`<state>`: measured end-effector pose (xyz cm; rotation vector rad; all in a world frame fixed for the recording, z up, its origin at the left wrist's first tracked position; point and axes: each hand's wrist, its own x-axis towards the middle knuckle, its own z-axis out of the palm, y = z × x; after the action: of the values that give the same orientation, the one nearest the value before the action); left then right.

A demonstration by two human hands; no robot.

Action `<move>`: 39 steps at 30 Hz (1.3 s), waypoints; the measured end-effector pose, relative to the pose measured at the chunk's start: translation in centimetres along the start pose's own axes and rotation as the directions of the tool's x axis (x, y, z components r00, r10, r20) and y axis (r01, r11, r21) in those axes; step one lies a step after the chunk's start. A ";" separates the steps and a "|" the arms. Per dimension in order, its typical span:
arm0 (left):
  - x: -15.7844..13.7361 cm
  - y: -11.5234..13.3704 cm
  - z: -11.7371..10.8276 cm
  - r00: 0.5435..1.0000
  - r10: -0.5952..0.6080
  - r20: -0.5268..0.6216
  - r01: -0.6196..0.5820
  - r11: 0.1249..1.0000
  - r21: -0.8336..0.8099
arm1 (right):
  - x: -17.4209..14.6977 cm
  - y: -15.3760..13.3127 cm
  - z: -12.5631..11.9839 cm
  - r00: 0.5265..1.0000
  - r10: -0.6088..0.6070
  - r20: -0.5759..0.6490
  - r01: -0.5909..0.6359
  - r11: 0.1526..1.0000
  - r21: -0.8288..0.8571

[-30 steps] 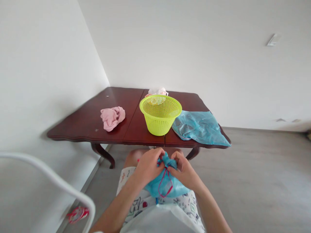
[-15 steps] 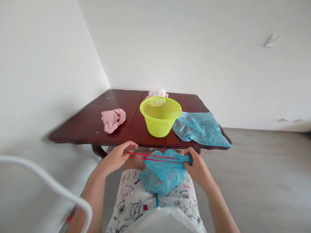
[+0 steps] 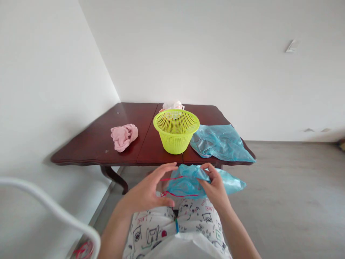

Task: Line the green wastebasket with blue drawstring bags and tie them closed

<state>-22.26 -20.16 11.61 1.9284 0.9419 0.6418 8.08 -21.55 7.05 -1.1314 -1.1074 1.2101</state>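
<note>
Over my lap hangs a thin blue plastic bag (image 3: 185, 178) with red drawstrings (image 3: 179, 195). My right hand (image 3: 212, 181) pinches its gathered middle between thumb and fingers, and the bag's pointed end sticks out to the right. On the left, my left hand (image 3: 155, 189) is spread, thumb and fingers wide apart at the drawstring end. The red loops run behind that hand; whether they touch it I cannot tell. A yellow-green plastic basket (image 3: 176, 142) stands upright on the table beyond both hands.
The dark red wooden table (image 3: 94, 144) carries a crumpled pink cloth (image 3: 124, 137) at left, a second blue plastic bag (image 3: 221, 142) lying flat at right, and a white bundle (image 3: 173, 105) behind the basket. A white curved tube (image 3: 54, 201) crosses the lower left.
My left hand has spread open and moved right, closer to my right hand. The bag has swung out, its end now pointing right beyond my right hand. The drawstrings are less taut.
</note>
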 end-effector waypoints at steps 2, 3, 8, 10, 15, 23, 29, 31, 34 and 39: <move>1.9 1.6 2.6 0.999 0.017 -0.048 -0.016 0.999 0.031 | -0.5 0.3 1.3 0.996 0.017 0.085 -0.015 1.000 -0.018; 2.7 1.9 3.5 0.999 0.006 -0.043 -0.003 0.998 0.068 | -0.6 0.3 1.6 0.992 0.029 0.122 -0.025 0.999 -0.038; 3.9 0.5 2.6 0.979 -0.077 -0.191 0.106 0.984 0.145 | 0.4 -0.5 -2.2 0.990 -0.129 0.062 0.143 0.891 -0.432; 3.4 -0.7 1.0 0.954 -0.102 -0.280 0.170 0.958 0.231 | 1.1 -0.5 -5.1 0.977 -0.215 0.005 0.182 0.814 -0.551; 2.0 -3.3 -1.6 0.933 -0.151 -0.326 0.289 0.855 0.431 | 1.8 -0.1 -10.1 0.947 -0.270 -0.174 0.130 0.819 -0.559; 0.3 -5.6 -3.0 0.884 -0.290 -0.365 0.455 0.713 0.534 | 1.1 -2.7 -12.0 0.884 -0.360 -0.298 0.177 0.848 -0.500; -0.1 -5.1 -2.9 0.904 -0.166 -0.394 0.330 0.858 0.393 | 0.5 -4.6 -9.9 0.856 -0.407 -0.318 0.332 0.905 -0.265; -0.2 -3.2 -1.5 0.915 -0.089 -0.394 0.231 0.915 0.330 | 0.3 -5.4 -8.0 0.871 -0.370 -0.322 0.340 0.929 -0.148; -0.1 0.2 2.2 0.983 0.023 -0.181 0.010 0.983 0.181 | 0.1 -6.8 -4.2 0.931 -0.280 -0.236 0.287 0.958 -0.005; 2.7 0.9 8.6 0.992 0.079 -0.099 -0.077 0.997 0.021 | -1.1 -8.0 3.3 0.980 -0.197 0.002 0.195 0.971 0.136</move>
<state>-14.11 -22.45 8.33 1.9719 0.9395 0.7838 5.63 -22.72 15.31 -0.8889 -1.1039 1.1218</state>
